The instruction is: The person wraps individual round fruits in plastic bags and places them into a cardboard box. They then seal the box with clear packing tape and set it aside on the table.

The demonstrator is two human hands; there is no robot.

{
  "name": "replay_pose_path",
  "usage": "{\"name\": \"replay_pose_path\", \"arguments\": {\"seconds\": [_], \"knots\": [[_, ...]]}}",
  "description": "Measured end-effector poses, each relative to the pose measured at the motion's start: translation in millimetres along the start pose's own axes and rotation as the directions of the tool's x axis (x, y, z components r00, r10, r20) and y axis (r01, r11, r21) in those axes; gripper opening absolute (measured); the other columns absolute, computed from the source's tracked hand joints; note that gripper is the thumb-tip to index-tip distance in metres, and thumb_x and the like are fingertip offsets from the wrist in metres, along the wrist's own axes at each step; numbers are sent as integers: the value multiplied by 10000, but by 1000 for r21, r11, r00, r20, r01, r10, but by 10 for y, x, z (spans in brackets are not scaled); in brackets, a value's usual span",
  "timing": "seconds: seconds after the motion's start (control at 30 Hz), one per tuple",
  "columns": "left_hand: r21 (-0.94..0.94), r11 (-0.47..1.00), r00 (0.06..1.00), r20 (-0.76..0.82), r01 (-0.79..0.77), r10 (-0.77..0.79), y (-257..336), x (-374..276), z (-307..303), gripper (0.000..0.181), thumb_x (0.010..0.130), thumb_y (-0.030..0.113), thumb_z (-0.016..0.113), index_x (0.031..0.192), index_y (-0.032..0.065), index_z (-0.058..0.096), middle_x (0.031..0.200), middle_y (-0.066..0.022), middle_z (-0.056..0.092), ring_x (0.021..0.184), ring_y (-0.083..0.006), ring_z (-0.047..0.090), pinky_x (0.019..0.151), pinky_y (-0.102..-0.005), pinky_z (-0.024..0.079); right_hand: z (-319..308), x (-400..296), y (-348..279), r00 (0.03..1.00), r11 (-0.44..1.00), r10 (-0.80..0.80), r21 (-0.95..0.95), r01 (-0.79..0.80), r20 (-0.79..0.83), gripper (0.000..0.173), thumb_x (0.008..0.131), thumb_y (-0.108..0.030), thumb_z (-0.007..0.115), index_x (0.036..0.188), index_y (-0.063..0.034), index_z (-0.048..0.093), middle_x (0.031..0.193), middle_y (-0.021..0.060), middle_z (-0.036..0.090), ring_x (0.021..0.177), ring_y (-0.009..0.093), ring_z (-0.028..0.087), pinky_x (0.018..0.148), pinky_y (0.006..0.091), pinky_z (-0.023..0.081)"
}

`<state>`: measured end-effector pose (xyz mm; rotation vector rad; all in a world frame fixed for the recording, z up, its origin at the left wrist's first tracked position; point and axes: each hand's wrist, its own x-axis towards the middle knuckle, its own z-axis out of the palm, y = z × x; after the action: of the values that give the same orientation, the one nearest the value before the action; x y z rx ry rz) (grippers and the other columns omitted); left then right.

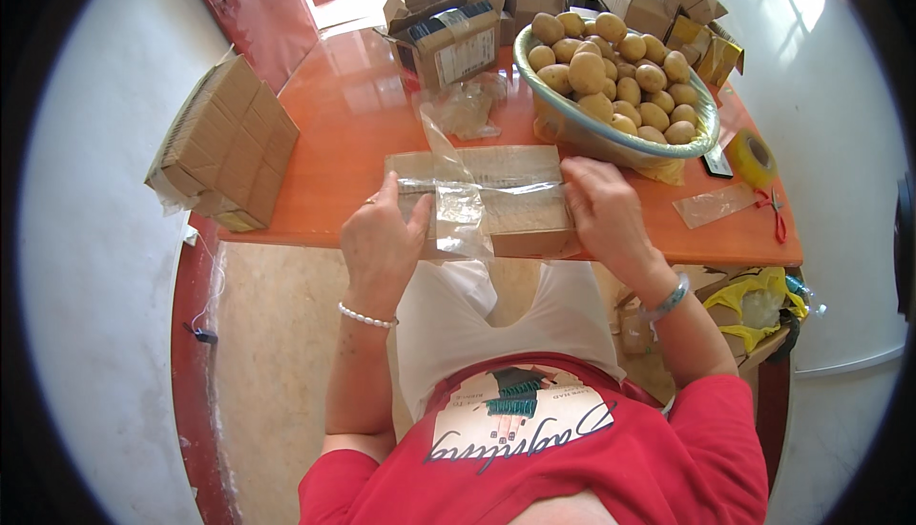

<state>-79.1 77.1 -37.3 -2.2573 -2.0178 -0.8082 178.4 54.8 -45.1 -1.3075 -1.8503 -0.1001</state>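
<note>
A flat cardboard box (526,212) lies near the front edge of the orange table. Clear tape (494,187) runs along its top seam. A wider strip of clear film or tape (459,216) crosses it, with its far end standing loose above the box. My left hand (383,239) grips the box's left end, thumb on top. At the opposite end, my right hand (608,207) holds the right side, fingers bent over the corner. The undersides of both hands are hidden.
The orange table (336,117) carries a potato-filled basin (708,121) and crumpled clear plastic (469,106). A cardboard stack (229,139) stands left, with open cartons (458,46) behind. On the right are a tape roll (751,158), red-handled scissors (778,221) and a clear strip (715,204).
</note>
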Motion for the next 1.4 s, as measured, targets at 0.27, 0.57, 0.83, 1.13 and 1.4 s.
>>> {"name": "replay_pose_path", "arguments": {"seconds": [0.27, 0.57, 0.83, 1.13, 1.4], "knots": [[-294, 949, 991, -30, 113, -127, -131, -128, 134, 657, 841, 393, 660, 1250, -98, 510, 1032, -250, 660, 958, -302, 665, 802, -365, 513, -56, -25, -131, 885, 929, 345, 17, -369, 312, 220, 856, -121, 598, 1007, 35, 630, 1042, 211, 633, 985, 338, 597, 846, 409, 484], [-424, 891, 986, 76, 165, -146, -198, -168, 99, 731, 836, 449, 639, 1258, -127, 482, 1022, -291, 641, 972, -354, 647, 838, -405, 496, -76, 257, -730, 951, 950, -303, -57, 306, 64, 429, 710, -99, 729, 1108, 2, 603, 1055, 157, 643, 1033, 318, 582, 884, 411, 472], [-257, 954, 986, 100, 153, -131, -135, -134, -42, 698, 826, 445, 643, 1263, -81, 501, 1166, -251, 598, 1094, -351, 585, 906, -396, 467, 195, 531, -515, 962, 912, -34, 403, -82, 272, 149, 744, -52, 658, 887, -54, 699, 862, 130, 677, 816, 295, 640, 718, 373, 522], [-134, 929, 933, -162, -344, 322, -219, -96, 136, 461, 896, 292, 583, 1263, 14, 546, 1277, -163, 564, 1215, -326, 507, 1034, -422, 361, 270, 103, -511, 796, 814, -578, 70, 576, 177, 79, 646, -72, 614, 706, -23, 605, 825, 73, 613, 817, 228, 598, 773, 346, 476], [-230, 928, 956, -65, -294, 286, -87, -71, -11, 531, 884, 399, 600, 1237, 5, 562, 1192, -211, 602, 1212, -355, 509, 1023, -427, 365, 248, -15, -526, 697, 700, -686, -74, 710, 207, 162, 656, -94, 618, 735, 47, 624, 912, 163, 589, 873, 259, 568, 818, 386, 473]]}}
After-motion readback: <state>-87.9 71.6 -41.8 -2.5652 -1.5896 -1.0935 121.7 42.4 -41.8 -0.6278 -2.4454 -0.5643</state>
